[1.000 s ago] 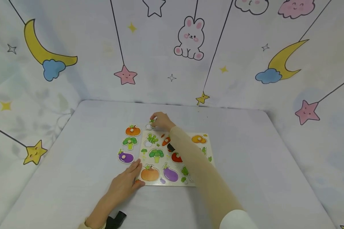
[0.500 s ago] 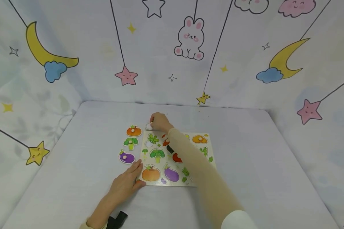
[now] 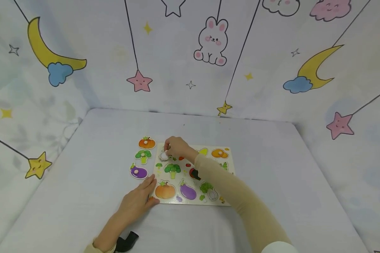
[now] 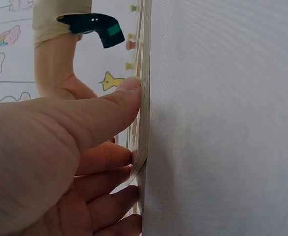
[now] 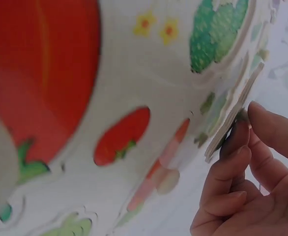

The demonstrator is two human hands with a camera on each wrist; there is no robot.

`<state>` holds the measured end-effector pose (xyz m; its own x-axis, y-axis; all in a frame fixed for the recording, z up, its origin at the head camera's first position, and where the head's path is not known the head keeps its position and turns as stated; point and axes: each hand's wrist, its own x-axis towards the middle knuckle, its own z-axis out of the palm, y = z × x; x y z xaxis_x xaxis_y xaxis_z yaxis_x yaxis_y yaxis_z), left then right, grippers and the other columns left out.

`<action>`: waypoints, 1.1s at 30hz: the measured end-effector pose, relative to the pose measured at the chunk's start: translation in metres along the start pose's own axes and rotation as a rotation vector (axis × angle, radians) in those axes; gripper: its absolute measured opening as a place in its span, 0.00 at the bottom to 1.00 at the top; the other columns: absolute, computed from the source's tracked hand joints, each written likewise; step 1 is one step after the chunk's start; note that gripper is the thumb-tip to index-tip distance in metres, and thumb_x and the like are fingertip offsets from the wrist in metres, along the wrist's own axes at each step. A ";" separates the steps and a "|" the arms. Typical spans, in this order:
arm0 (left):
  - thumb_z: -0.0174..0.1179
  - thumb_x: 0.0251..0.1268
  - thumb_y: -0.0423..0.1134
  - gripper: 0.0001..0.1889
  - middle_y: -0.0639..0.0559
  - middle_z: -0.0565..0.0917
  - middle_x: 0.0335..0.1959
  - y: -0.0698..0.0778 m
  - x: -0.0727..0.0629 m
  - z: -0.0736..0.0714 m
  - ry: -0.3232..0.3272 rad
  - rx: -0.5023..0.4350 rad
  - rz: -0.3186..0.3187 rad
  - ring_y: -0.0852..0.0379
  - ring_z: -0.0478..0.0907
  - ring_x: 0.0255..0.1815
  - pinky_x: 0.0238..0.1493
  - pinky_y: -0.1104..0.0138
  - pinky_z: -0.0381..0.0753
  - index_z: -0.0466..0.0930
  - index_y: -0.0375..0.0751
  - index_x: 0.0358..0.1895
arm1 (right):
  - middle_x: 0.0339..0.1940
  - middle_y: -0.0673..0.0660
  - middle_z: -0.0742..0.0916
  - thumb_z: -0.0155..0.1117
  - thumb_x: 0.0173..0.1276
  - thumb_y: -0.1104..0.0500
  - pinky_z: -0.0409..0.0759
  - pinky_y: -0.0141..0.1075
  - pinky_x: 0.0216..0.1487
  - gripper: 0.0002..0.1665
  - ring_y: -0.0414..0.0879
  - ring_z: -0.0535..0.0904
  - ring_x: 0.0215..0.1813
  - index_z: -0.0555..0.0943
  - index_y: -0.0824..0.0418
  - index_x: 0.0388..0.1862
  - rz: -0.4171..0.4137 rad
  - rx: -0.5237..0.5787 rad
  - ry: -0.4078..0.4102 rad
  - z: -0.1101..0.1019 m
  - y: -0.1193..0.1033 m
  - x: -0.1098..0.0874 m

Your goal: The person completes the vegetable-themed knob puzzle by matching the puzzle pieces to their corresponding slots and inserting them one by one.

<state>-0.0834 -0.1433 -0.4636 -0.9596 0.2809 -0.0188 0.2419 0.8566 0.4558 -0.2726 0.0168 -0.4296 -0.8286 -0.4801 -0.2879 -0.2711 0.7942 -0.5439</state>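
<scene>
My right hand pinches a white turnip puzzle piece with green leaves over the top left of the vegetable puzzle board. In the right wrist view, thumb and fingers hold that thin wooden piece tilted close to the board, its picture mostly turned away. My left hand rests at the board's near left corner, fingers along the left side and thumb at the front edge. The left wrist view shows the thumb against the board's edge.
Left of the board lie three loose knobbed pieces: a pumpkin, a broccoli and an eggplant. A knobbed potato piece sits in the board's top right. My right forearm crosses over the board's right part.
My right hand has picked up the turnip piece from the table behind the board and brought it nearer, over the board's top left. The left hand has stayed at the corner.
</scene>
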 end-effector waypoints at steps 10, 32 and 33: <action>0.70 0.57 0.48 0.36 0.42 0.69 0.72 -0.002 -0.001 0.002 0.002 0.003 -0.005 0.43 0.68 0.72 0.59 0.50 0.79 0.72 0.34 0.66 | 0.31 0.51 0.81 0.65 0.68 0.61 0.70 0.28 0.27 0.04 0.43 0.71 0.29 0.80 0.56 0.32 0.002 -0.048 -0.011 0.011 -0.005 0.003; 0.69 0.57 0.47 0.35 0.42 0.68 0.72 -0.002 0.000 0.002 0.000 -0.002 -0.003 0.43 0.67 0.72 0.60 0.50 0.78 0.72 0.34 0.66 | 0.69 0.59 0.74 0.73 0.62 0.51 0.76 0.50 0.65 0.42 0.56 0.73 0.67 0.67 0.55 0.73 -0.202 -0.091 0.014 -0.062 0.039 -0.110; 0.69 0.57 0.47 0.35 0.42 0.68 0.72 -0.002 0.000 0.002 -0.001 -0.001 -0.003 0.43 0.67 0.72 0.60 0.50 0.78 0.72 0.34 0.66 | 0.71 0.59 0.72 0.74 0.60 0.51 0.75 0.51 0.66 0.45 0.56 0.71 0.69 0.65 0.55 0.74 -0.195 -0.101 0.030 -0.065 0.048 -0.124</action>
<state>-0.0835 -0.1446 -0.4662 -0.9602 0.2784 -0.0211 0.2385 0.8570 0.4568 -0.2146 0.1384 -0.3691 -0.7696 -0.6181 -0.1602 -0.4743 0.7214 -0.5047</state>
